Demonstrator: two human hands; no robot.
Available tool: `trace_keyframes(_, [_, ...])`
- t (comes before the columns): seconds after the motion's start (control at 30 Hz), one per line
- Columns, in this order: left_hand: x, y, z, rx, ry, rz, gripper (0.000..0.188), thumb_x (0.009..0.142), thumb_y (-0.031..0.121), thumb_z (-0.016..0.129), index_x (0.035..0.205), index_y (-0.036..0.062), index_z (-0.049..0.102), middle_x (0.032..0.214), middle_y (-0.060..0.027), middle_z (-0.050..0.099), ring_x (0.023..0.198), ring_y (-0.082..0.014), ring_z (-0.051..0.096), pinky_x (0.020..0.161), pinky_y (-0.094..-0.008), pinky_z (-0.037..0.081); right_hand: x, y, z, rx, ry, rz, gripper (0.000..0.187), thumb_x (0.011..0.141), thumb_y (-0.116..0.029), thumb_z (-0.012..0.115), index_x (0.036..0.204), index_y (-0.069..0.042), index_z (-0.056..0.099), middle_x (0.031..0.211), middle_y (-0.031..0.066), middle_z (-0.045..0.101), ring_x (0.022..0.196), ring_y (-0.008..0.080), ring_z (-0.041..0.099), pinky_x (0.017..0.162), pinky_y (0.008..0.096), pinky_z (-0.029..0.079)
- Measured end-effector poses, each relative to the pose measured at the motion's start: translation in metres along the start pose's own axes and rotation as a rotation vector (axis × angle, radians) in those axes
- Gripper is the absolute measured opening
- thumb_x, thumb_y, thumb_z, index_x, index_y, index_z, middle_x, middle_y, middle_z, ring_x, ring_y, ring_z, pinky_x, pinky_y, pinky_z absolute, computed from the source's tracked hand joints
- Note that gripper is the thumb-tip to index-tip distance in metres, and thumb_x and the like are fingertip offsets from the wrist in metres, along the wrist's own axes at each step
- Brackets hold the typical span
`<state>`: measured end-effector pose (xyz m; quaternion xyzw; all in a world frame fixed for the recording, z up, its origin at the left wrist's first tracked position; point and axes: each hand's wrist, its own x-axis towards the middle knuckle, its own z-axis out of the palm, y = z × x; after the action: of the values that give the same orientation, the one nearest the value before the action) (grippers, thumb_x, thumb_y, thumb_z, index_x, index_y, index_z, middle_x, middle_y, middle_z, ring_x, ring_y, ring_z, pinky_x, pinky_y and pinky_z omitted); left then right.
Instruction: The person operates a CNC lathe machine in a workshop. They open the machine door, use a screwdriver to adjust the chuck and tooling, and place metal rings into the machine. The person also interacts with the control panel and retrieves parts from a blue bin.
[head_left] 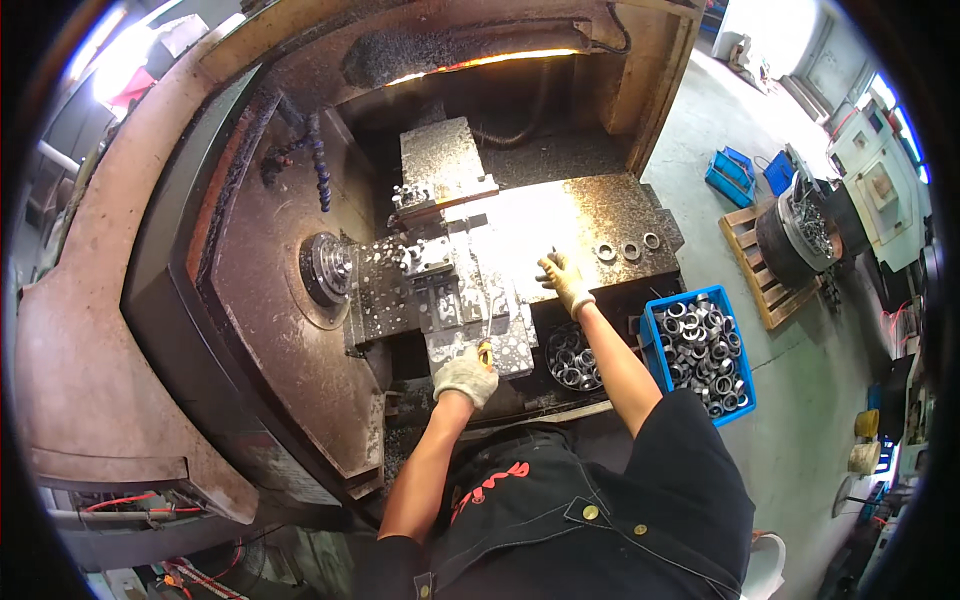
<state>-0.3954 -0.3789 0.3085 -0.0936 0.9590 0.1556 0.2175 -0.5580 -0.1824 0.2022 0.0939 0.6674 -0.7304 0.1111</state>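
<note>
Both my hands wear pale work gloves over the bed of a lathe. My left hand (466,379) is closed on the yellow-and-dark handle of a thin-rod tool (486,353), whose narrow shaft points away over the spotted metal slide (470,345). My right hand (567,284) reaches over the bright, wet metal plate (610,205), its fingers apart and nothing visible in them. To its right, three metal rings (630,251) lie in a row on that plate. The chuck (328,269) is at the left, and a tool holder (428,257) sits between it and my right hand.
A blue crate (652,345) full of metal rings stands right of my right forearm. A round container of rings (572,362) sits below the plate. A blue coolant hose (321,165) hangs above the chuck. A drum (785,240) on a wooden pallet (745,262) stands farther right.
</note>
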Motion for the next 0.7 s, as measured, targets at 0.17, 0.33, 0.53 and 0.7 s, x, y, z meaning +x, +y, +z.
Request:
trace_keyframes(0.17, [-0.004,0.000,0.004,-0.013,0.025,0.012,0.035,0.073,0.031,0.051,0.100,0.0086,0.051,0.087,-0.0201,0.060,0.083,-0.0338,0.059,0.073,-0.0408,0.045,-0.027,0.008,0.002,0.157,-0.084,0.019,0.057,0.083,-0.035,0.055,0.122,0.001,0.034,0.104,0.0136,0.056,0.078,0.0196,0.059,0.066,0.0278,0.048])
trace_keyframes(0.33, [-0.016,-0.027,0.013,-0.146,0.162,0.002,0.034,0.074,0.030,0.051,0.101,0.0097,0.051,0.084,-0.0189,0.061,0.080,-0.0345,0.059,0.070,-0.0424,0.046,-0.058,0.007,0.024,0.346,-0.075,0.010,0.046,0.084,-0.040,0.052,0.111,-0.004,0.042,0.101,0.0142,0.057,0.075,0.0193,0.060,0.064,0.0283,0.048])
trace_keyframes(0.53, [-0.039,-0.102,0.046,-0.529,0.760,-0.024,0.027,0.073,0.022,0.059,0.097,0.0112,0.052,0.079,-0.0148,0.059,0.074,-0.0332,0.059,0.064,-0.0400,0.047,-0.096,-0.030,0.059,0.217,-0.617,0.119,0.039,0.085,-0.044,0.048,0.094,-0.006,0.051,0.070,0.0070,0.060,0.051,0.0129,0.057,0.042,0.0221,0.043])
trace_keyframes(0.7, [-0.014,-0.162,0.091,-1.147,0.842,-0.033,0.031,0.071,0.009,0.056,0.101,0.0055,0.051,0.075,-0.0080,0.057,0.068,-0.0208,0.058,0.064,-0.0297,0.046,-0.113,-0.047,0.170,0.287,-0.881,0.325,0.030,0.090,-0.026,0.045,0.108,-0.003,0.045,0.101,0.0125,0.057,0.077,0.0153,0.058,0.061,0.0278,0.047])
